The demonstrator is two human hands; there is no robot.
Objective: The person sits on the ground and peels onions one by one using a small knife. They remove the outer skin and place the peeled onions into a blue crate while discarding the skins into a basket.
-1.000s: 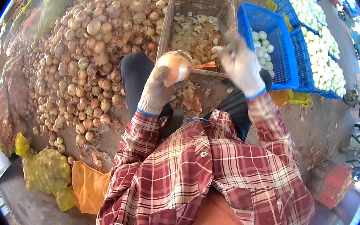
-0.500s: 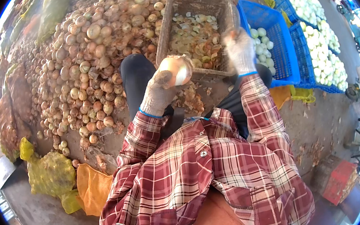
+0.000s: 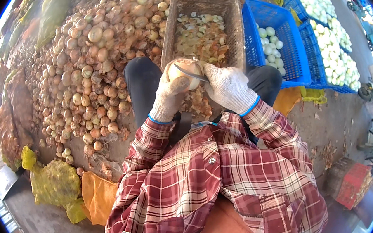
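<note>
My left hand (image 3: 169, 94), in a pale knit glove, grips a large onion (image 3: 184, 68) with part of its brown skin off. A curved knife blade (image 3: 192, 73) lies across the onion's face. My right hand (image 3: 230, 87), gloved likewise, is closed around the knife, whose handle is hidden in the fist. Both hands meet in front of my knees, just short of a worn brown crate (image 3: 239, 33) that holds peelings and skins.
A big heap of unpeeled onions (image 3: 95, 71) spreads over the floor at left. To the right stands a blue crate (image 3: 300, 66) with some peeled onions inside; fuller blue crates (image 3: 312, 55) are beyond it. A yellow mesh sack (image 3: 55, 182) and an orange one (image 3: 99, 196) lie at lower left.
My right hand has come left and nearer from over the brown crate's right edge, bringing the knife onto the onion. The left hand stays in place, still gripping the onion.
</note>
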